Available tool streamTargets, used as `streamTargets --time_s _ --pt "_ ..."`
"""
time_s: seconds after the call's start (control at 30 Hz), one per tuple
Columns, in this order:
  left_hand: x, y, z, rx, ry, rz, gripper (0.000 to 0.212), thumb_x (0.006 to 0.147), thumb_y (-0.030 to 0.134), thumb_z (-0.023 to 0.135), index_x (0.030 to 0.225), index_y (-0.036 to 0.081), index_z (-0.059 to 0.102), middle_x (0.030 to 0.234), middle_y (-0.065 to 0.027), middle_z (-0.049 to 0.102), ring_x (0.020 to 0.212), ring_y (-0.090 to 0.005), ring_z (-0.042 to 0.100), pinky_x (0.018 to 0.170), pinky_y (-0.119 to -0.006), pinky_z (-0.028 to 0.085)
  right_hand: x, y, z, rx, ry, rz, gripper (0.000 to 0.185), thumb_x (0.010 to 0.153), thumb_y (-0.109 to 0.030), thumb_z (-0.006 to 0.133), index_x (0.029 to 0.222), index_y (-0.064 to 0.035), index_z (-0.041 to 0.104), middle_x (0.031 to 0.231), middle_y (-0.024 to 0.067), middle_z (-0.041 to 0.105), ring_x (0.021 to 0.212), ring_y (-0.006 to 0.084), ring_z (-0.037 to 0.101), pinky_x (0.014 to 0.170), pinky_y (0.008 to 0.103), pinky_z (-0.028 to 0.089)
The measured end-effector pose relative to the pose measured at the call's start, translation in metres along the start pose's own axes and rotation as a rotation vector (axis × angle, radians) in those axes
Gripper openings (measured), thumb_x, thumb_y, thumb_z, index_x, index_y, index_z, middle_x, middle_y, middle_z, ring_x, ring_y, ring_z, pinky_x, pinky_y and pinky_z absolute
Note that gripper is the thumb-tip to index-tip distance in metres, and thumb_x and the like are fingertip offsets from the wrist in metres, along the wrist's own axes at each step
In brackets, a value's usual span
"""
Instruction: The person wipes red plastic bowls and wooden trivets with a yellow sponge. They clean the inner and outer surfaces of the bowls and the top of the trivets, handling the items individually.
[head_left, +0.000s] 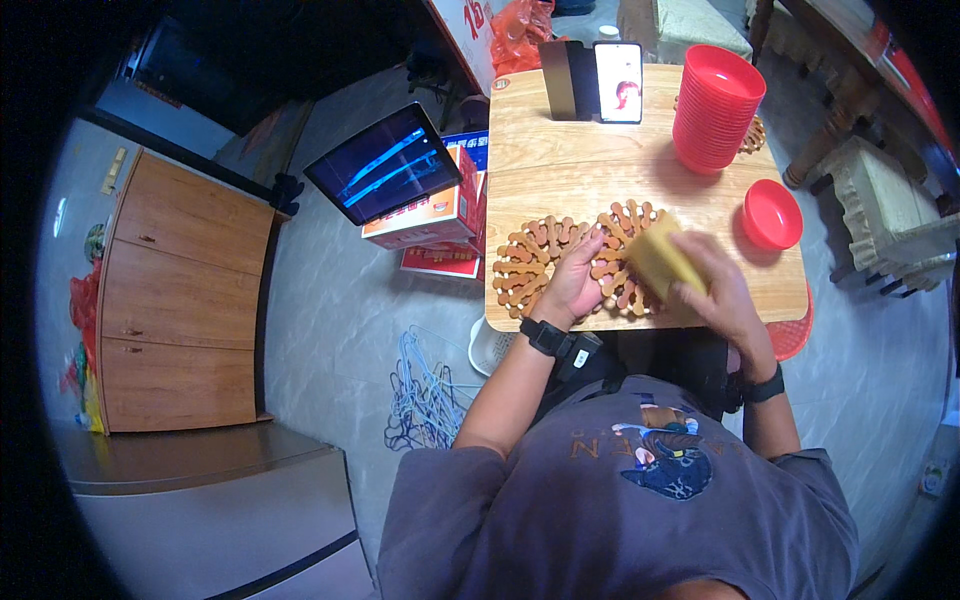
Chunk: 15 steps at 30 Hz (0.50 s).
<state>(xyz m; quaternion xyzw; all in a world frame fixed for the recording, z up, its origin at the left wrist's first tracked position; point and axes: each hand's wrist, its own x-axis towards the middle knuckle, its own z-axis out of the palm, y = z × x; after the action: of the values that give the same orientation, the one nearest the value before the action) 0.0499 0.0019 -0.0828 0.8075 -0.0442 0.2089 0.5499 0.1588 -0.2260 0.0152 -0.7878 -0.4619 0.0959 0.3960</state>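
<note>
Two round wooden trivets with openwork lie side by side near the front edge of a wood-grain table (577, 157). My left hand (576, 281) rests between them, its fingers on the rim of the right wooden trivet (634, 217); the left wooden trivet (521, 268) lies flat beside it. In my right hand (716, 285) is a yellow sponge-like block (664, 259), blurred, held over the right trivet and hiding part of it. A single red plastic bowl (772, 214) sits to the right, with a tall stack of red bowls (718, 109) behind.
At the table's back stand a phone (619, 82) in an open case and a red plastic bag (521, 34). Left of the table, a tablet (386, 163) leans on cardboard boxes (427, 221). Hangers (424, 397) lie on the floor near a white basket (487, 345).
</note>
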Motion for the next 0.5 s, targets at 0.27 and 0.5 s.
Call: streamTargets --time_s 0.27,0.5 --pt "0.006 0.008 0.005 -0.376 0.041 -0.057 0.041 0.108 0.026 0.042 0.144 0.008 0.042 0.139 -0.0149 0.055 0.125 -0.0289 0.057 0.107 -0.046 0.047 -0.017 -0.017 0.01 -0.236 -0.115 0.084 0.065 0.081 -0.023 0.069 0.142 -0.0119 0.049 0.131 0.0227 0.051 0.118 0.0416 0.055 0.102 0.045 0.045" --pt "0.01 0.01 0.004 -0.495 -0.043 -0.206 0.045 0.108 0.031 0.039 0.147 0.008 0.04 0.141 -0.0158 0.053 0.126 -0.0291 0.057 0.109 -0.046 0.046 -0.001 -0.017 0.003 -0.049 -0.039 -0.045 0.061 0.081 -0.024 0.067 0.138 -0.0077 0.054 0.131 0.0213 0.054 0.123 0.0393 0.054 0.105 0.0424 0.043"
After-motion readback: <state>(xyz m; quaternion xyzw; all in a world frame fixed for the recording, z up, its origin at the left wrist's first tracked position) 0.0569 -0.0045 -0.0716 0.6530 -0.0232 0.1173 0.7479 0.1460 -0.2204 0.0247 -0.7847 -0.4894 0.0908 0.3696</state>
